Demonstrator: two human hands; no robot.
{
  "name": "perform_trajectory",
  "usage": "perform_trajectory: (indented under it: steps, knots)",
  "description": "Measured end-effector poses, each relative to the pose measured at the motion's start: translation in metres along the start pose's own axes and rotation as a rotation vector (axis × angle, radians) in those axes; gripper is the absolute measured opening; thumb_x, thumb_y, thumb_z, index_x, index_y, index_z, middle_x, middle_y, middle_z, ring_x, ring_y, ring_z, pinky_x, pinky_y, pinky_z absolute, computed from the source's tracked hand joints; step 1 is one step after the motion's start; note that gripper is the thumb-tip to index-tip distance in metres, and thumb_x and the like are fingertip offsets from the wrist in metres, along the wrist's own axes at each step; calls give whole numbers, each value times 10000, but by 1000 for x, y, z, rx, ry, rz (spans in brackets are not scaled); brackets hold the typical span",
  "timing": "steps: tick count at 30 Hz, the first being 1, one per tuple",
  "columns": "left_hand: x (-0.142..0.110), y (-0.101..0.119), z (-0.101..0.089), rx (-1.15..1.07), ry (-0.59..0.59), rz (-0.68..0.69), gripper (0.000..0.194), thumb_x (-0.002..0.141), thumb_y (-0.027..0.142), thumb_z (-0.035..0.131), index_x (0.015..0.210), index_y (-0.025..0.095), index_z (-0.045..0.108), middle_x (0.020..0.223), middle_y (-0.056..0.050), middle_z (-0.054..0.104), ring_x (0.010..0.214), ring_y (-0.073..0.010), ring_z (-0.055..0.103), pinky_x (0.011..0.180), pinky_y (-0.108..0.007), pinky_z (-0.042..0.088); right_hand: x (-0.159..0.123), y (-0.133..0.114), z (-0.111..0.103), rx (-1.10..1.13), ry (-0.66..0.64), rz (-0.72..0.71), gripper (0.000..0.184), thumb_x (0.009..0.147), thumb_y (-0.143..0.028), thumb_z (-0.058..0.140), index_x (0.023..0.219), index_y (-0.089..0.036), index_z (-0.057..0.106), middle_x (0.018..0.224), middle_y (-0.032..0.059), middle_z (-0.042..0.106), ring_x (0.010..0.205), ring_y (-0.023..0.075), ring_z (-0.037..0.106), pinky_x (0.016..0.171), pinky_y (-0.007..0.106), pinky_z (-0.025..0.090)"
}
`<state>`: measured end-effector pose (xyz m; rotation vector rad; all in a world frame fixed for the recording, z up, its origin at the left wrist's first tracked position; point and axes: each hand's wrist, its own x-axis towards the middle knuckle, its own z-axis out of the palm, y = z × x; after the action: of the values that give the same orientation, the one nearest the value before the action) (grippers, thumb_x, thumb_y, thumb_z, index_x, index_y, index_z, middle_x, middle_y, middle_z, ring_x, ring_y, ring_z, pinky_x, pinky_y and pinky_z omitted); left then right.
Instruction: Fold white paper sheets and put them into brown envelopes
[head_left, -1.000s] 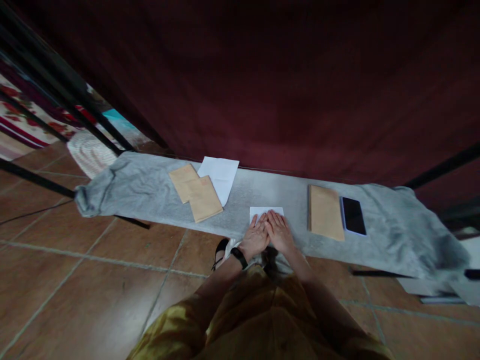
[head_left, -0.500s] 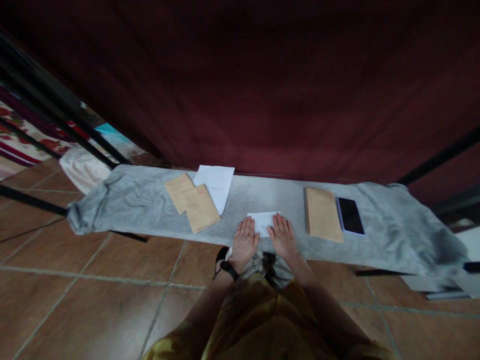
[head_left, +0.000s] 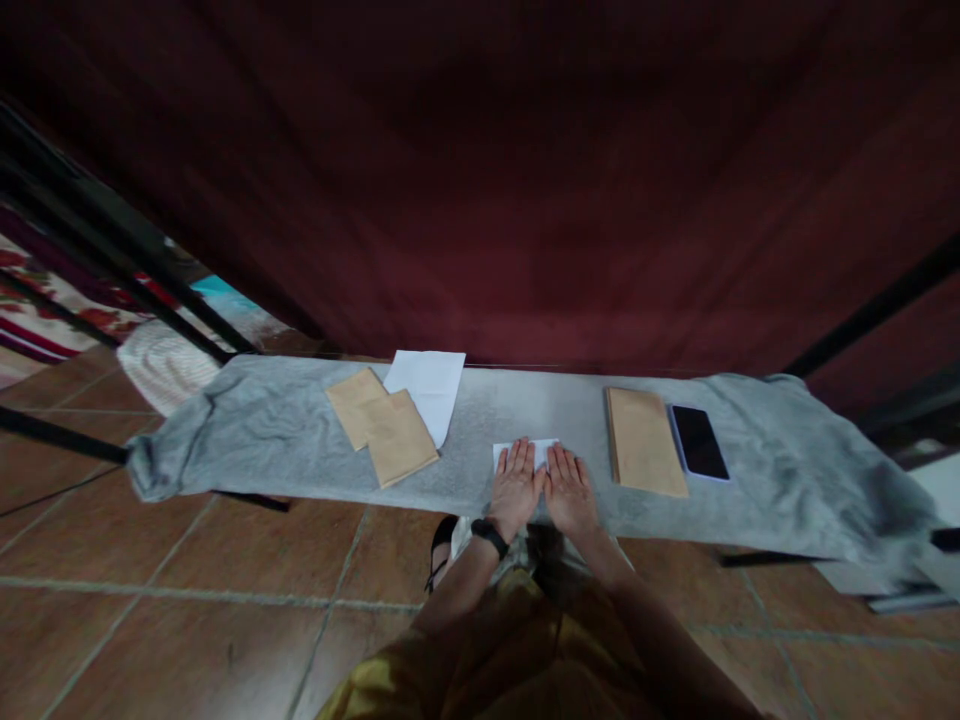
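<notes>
Paper point(head_left: 541, 453), white and folded, is way more covered now: left hand point(head_left: 514, 494) and right hand point(head_left: 570, 496) just moved closer together, lying flat, fingers straight, nothing clamped.

A small white paper point(head_left: 541, 452) lies flat on the grey-covered table point(head_left: 525, 400). The hands point(head_left: 516, 495) partly cover it.

A dark-screened phone point(head_left: 700, 441) lies on gray cloth point(head_left: 795, 460); a dark red curtain point(head_left: 525, 200) hangs behind, and brown floor tiles point(head_left: 247, 555) show below.
</notes>
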<state>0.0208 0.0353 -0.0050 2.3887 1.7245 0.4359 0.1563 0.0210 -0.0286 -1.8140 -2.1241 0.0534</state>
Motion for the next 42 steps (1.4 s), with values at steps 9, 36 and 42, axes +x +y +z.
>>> perform_trajectory:
  steps: [9, 36, 42]
  knots:
    - [-4, -13, 1, 72, -19, -10, 557, 1013, 231, 305, 1546, 98, 395, 1621, -157, 385, 1541, -248, 282, 1272, -488, 230, 27, -16, -9, 91, -104, -50, 558, 1077, -328, 207, 1503, -119, 499, 1570, 130, 468, 1490, 267, 379, 1244, 504, 225]
    - [-21, -34, -4, 227, 100, -215, 582, 1032, 331, 312, 1563, 98, 370, 1610, -147, 397, 1523, -248, 328, 1254, -477, 275, 14, 12, 10, -36, 81, -9, 571, 1077, -384, 277, 1531, -80, 443, 1568, 166, 457, 1425, 313, 457, 1200, 501, 268]
    - [-27, -40, -2, 226, 135, -236, 582, 1035, 327, 309, 1554, 73, 383, 1604, -170, 397, 1510, -264, 353, 1251, -478, 274, 9, 18, 6, -49, 89, 4, 579, 1067, -383, 302, 1540, -72, 423, 1556, 183, 472, 1418, 328, 456, 1194, 518, 272]
